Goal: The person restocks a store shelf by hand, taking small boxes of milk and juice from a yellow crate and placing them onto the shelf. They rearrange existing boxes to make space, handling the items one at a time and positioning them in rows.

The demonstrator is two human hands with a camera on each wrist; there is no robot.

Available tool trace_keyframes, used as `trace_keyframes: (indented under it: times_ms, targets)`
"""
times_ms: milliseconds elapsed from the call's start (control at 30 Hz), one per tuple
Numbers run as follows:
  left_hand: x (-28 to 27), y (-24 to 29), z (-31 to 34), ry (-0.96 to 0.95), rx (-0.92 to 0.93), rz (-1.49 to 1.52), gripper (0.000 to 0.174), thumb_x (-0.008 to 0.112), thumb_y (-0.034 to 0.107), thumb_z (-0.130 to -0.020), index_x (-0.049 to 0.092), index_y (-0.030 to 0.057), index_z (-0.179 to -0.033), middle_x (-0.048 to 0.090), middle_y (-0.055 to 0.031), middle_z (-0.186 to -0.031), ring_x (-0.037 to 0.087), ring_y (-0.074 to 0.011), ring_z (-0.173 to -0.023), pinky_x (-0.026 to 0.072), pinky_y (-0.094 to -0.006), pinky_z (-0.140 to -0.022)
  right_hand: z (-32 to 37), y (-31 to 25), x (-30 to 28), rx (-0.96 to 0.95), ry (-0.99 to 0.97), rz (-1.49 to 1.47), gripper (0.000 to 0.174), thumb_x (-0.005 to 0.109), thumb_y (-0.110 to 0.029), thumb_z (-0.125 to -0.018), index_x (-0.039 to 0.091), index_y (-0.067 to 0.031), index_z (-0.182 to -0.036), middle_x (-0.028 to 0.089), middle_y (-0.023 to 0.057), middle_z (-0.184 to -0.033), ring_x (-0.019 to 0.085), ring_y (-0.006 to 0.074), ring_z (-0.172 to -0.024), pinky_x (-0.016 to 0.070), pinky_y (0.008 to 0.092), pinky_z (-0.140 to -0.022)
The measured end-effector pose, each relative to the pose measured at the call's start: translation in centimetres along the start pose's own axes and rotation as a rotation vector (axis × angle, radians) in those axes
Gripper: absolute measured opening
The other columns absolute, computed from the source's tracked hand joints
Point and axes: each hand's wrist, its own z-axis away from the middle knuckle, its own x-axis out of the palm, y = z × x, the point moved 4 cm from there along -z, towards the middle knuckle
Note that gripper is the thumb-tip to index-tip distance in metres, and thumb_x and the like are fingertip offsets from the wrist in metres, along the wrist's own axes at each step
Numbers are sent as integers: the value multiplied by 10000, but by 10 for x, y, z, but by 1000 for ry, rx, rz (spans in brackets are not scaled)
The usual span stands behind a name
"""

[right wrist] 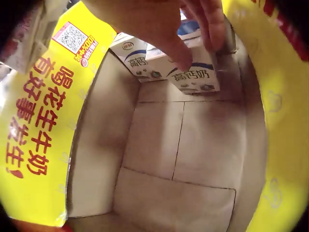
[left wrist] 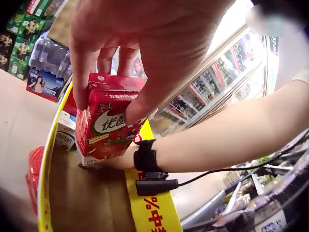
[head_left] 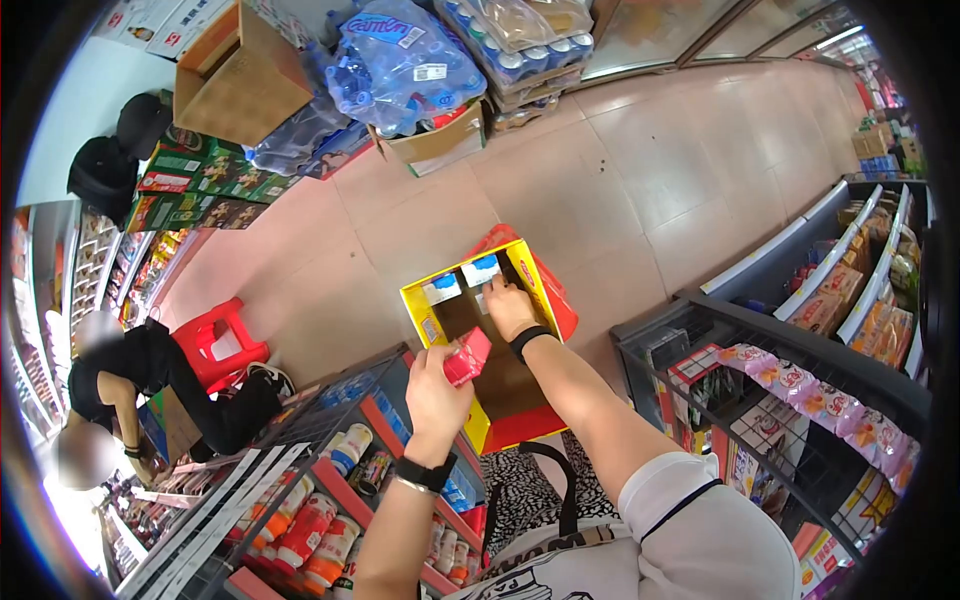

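Observation:
My left hand (head_left: 437, 395) grips a red drink carton (head_left: 467, 357) over the near left side of a yellow-edged cardboard box (head_left: 415, 310). The left wrist view has the thumb on the front of the red carton (left wrist: 107, 123), with fingers around its other side. Inside the box's far end, my right hand (right wrist: 149, 24) pinches a white-and-blue carton (right wrist: 195, 75) between thumb and fingers. Another white carton (right wrist: 137, 60) stands beside it, against the wall. The brown bottom of the box (right wrist: 159, 140) shows in the right wrist view.
Red plastic (head_left: 562, 310) lies beyond the box's right side. A shelf of bottles (head_left: 320, 540) stands at left, a black rack (head_left: 660, 340) at right. Farther left, a person in black (head_left: 160, 390) is beside a red stool (head_left: 222, 345). Bottle packs (head_left: 405, 65) stand ahead.

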Motion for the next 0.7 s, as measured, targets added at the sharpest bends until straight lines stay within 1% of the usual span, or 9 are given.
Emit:
trace_keyframes:
  times_ms: [100, 167, 200, 300, 333, 400, 500, 567, 700]
  targets:
    - [13, -3, -15, -44, 9, -64, 308, 662, 38, -658, 561, 75, -947, 589, -144, -943, 576, -345, -903, 481, -410, -775, 2, -1, -1, 19, -67, 17, 214, 564, -111, -779, 591, -30, -975, 548, 151, -1000, 622, 245, -731, 546, 344, -574]
    - [25, -6, -25, -56, 32, -126, 282, 667, 55, -673, 564, 75, -934, 595, -139, -916, 582, -341, -889, 486, -413, -761, 9, -3, -7, 75, -123, -42, 360, 543, -94, -788, 527, -2, -1135, 492, 217, -1174, 618, 284, -793, 548, 355, -636]
    - [29, -7, -30, -53, 33, -125, 282, 667, 55, -673, 564, 75, -934, 595, -139, -916, 582, -341, -889, 486, -413, -761, 12, -3, -17, 74, -121, -40, 360, 543, -94, -788, 527, -2, -1135, 492, 217, -1174, 618, 284, -793, 548, 355, -636]
    - [53, -12, -42, -156, 67, -317, 299, 652, 24, -664, 531, 88, -929, 592, -119, -912, 575, -316, -926, 498, -405, -761, 24, 6, -34, 199, -163, -340, 497, 501, -26, -780, 395, 54, -1259, 296, 319, -1364, 593, 361, -888, 537, 374, -716]
    - [60, -15, -47, -149, 67, -314, 299, 652, 24, -664, 531, 88, -929, 592, -119, -912, 575, -316, -926, 498, -405, -761, 32, 6, -44, 146, -62, -365, 489, 496, -5, -768, 399, 52, -1244, 329, 319, -1332, 577, 383, -912, 526, 393, -739]
    - [77, -23, -54, -242, 32, -489, 345, 662, 25, -660, 516, 87, -966, 589, -116, -938, 581, -307, -932, 505, -403, -755, 46, 9, -63, 122, -63, -482, 464, 497, 19, -749, 415, 44, -1205, 364, 320, -1290, 561, 408, -923, 501, 418, -782]
    - [93, -38, -64, -281, 48, -602, 372, 665, 22, -658, 489, 64, -984, 575, -119, -955, 583, -289, -941, 517, -380, -740, 73, 12, -88, 77, -106, -675, 425, 532, 44, -715, 458, 33, -1133, 464, 257, -1137, 550, 402, -939, 469, 428, -814]
    - [103, -47, -71, -255, 50, -628, 366, 660, 31, -664, 499, 64, -991, 582, -120, -966, 584, -286, -943, 515, -387, -744, 94, 14, -102, 45, -75, -708, 411, 543, 36, -714, 474, 28, -1119, 479, 245, -1105, 550, 401, -939, 468, 424, -811]
    - [109, -55, -85, -159, 50, -657, 345, 629, 29, -694, 507, 58, -1016, 590, -118, -984, 575, -276, -962, 525, -366, -742, 133, 26, -107, 74, -216, -753, 333, 599, -19, -729, 533, 3, -1054, 518, 199, -1068, 558, 381, -933, 469, 414, -812]
